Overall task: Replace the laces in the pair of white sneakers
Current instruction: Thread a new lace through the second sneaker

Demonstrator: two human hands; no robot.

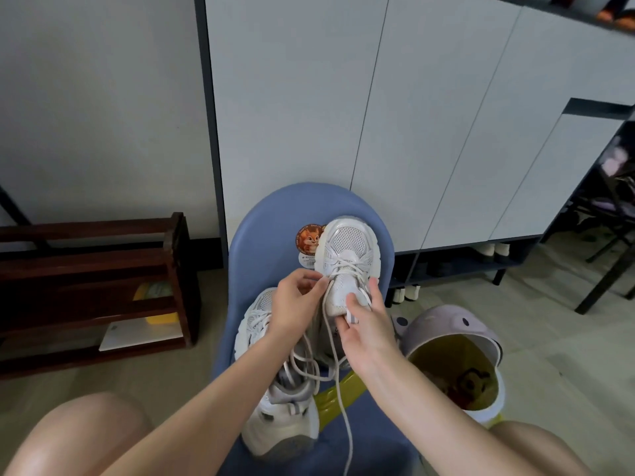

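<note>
- Watch that loose lace (338, 379) trailing down the middle of the frame toward the bottom edge: tug too hard up top and I reckon the free end slips back out of its eyelet, or snags in the tangle over the other shoe.
- The upper sneaker (347, 266) at frame centre is propped toe-up on the blue chair (271, 214); it looks only lightly steadied, so a sideways pull could tip it off toward the bin (453, 341) at lower right.
- The second sneaker (275, 400) lies lower centre with a heap of laces across it; mixing up strands there is a real risk.
- Your left hand (295, 304), just left of the upper sneaker, has fingers curled with thumb and fingertips pinching the lace at the eyelets.
- Your right hand (364, 324) is mostly spread, fingers fairly straight, cradling the heel end of that sneaker, thumb pressing the mesh. Whether it also traps a lace, you can't tell from here.
</note>
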